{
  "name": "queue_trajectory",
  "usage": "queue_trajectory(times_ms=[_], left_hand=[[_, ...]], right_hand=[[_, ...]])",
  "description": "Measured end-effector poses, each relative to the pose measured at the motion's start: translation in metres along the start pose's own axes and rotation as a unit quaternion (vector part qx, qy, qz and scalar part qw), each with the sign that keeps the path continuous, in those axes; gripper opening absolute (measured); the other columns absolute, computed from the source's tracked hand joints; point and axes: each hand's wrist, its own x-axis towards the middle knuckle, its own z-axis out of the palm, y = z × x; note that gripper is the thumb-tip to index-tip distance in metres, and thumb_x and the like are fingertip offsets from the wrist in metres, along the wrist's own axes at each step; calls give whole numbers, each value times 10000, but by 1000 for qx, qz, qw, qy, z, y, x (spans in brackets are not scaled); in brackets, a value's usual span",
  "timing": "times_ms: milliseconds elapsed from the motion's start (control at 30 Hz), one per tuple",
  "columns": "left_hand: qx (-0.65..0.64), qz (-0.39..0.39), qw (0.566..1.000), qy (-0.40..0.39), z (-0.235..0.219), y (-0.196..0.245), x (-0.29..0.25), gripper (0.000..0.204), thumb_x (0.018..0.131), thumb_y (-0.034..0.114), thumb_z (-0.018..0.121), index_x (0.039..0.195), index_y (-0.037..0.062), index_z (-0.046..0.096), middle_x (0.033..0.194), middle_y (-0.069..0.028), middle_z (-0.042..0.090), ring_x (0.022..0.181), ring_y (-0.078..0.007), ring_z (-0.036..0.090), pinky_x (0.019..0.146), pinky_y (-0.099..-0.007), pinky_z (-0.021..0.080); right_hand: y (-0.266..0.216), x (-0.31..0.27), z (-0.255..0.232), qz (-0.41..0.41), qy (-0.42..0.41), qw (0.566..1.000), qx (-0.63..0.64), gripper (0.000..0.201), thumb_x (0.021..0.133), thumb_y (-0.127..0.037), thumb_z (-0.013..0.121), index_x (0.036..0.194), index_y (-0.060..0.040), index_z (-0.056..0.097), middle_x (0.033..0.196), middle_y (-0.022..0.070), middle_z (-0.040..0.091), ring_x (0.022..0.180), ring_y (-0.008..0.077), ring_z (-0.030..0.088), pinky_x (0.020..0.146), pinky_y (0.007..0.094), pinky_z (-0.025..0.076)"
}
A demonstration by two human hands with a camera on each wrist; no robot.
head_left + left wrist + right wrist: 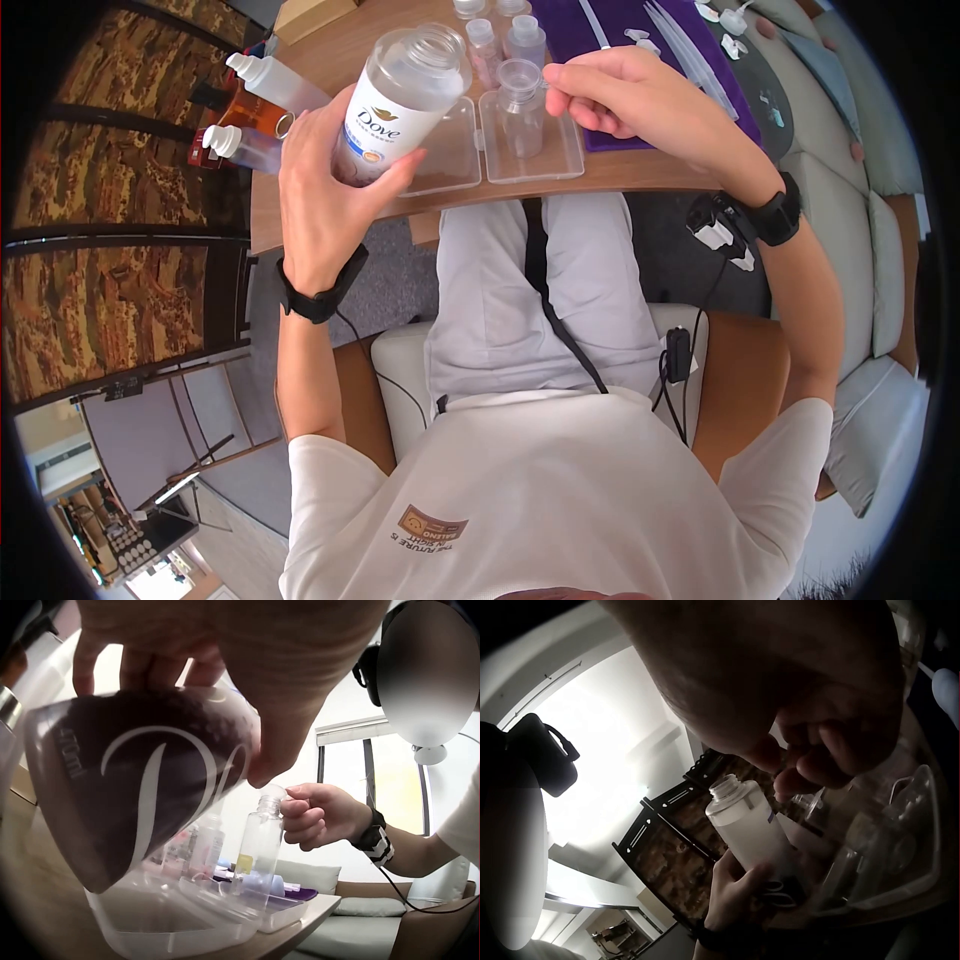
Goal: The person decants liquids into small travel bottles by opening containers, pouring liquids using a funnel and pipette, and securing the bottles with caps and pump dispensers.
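Observation:
My left hand (322,190) grips a large clear Dove bottle (388,118) round its body. The bottle is uncapped, tilts slightly to the right and holds whitish liquid, seen in the right wrist view. To its right, a small clear bottle (522,132) stands upright in one half of an open clear plastic case (562,166). A small clear funnel (520,74) sits in that bottle's mouth. My right hand (640,100) pinches the funnel's edge between thumb and forefinger, its other fingers curled. The Dove bottle's open neck is up and left of the funnel.
Behind the case stand small capped bottles (526,40). Pump bottles (245,148) and an orange bottle (252,104) are at the left of the wooden table (270,215). On the right lies a purple mat (600,130) with clear pipettes (700,65) and small white parts.

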Motion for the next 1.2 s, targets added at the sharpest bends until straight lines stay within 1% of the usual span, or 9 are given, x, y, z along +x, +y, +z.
queue_trajectory(times_ms=[67, 167, 267, 467, 633, 767, 867, 967, 1200], left_hand=[[9, 18, 1000, 8, 0, 1, 1, 672, 725, 266, 927, 1305, 30, 682, 1127, -150, 751, 1040, -358, 677, 1079, -523, 453], [28, 23, 999, 7, 0, 2, 2, 676, 713, 246, 928, 1309, 43, 683, 1080, -137, 735, 1001, -335, 651, 1010, -496, 466], [29, 37, 999, 5, 2, 0, 2, 686, 703, 232, 928, 1318, 58, 682, 1035, -124, 714, 975, -323, 627, 973, -476, 456], [76, 65, 995, 3, 1, -3, 5, 700, 702, 234, 928, 1336, 75, 678, 1080, -120, 704, 1024, -325, 628, 1023, -476, 437], [99, 77, 992, 2, -1, -1, 8, 706, 693, 225, 927, 1339, 81, 679, 1112, -119, 702, 1069, -326, 625, 1080, -496, 423], [116, 87, 989, 3, -2, 1, 10, 712, 688, 217, 928, 1340, 79, 677, 1125, -121, 702, 1094, -330, 624, 1106, -507, 413], [128, 92, 987, 4, -3, 3, 11, 716, 683, 215, 930, 1339, 77, 677, 1139, -121, 700, 1108, -334, 620, 1107, -510, 412], [134, 96, 986, 0, -5, 4, 13, 673, 724, 220, 925, 1339, 83, 687, 1173, -121, 714, 1121, -337, 626, 1035, -473, 467], [153, 104, 983, 1, -5, 8, 15, 664, 726, 213, 925, 1334, 98, 687, 1177, -118, 699, 1137, -347, 612, 1040, -481, 458]], right_hand=[[-1, 0, 0, 1, 2, 1000, -2, 410, 1076, -423, 590, 888, -83, 722, 700, -88, 512, 647, 23, 410, 587, 221, 323], [-2, 0, 0, 1, 0, 1000, -9, 392, 1074, -409, 594, 888, -87, 722, 700, -92, 507, 646, 19, 400, 584, 218, 315], [1, 2, -2, -5, -5, 1000, -9, 368, 1068, -388, 603, 886, -90, 719, 702, -94, 504, 645, 16, 391, 581, 217, 308], [-1, 4, -2, -14, 3, 1000, -14, 338, 1057, -363, 615, 880, -93, 712, 693, -97, 497, 637, 13, 382, 578, 213, 301], [-7, 2, -3, 3, 11, 1000, 4, 332, 1045, -363, 624, 860, -98, 702, 680, -100, 489, 630, 13, 381, 574, 214, 302], [-8, 3, -1, -6, 17, 1000, 1, 335, 1038, -363, 628, 838, -103, 694, 681, -101, 492, 629, 11, 387, 572, 213, 303], [-7, 5, -1, -8, 21, 1000, -1, 332, 1034, -359, 628, 830, -105, 692, 681, -101, 493, 632, 11, 391, 574, 212, 305], [-7, 5, 0, -9, 27, 1000, -3, 328, 1028, -359, 631, 829, -106, 691, 679, -101, 493, 632, 12, 392, 577, 211, 307], [-9, 3, -2, -12, 18, 1000, -5, 324, 1022, -366, 635, 838, -105, 692, 678, -100, 495, 634, 17, 392, 581, 212, 312]])
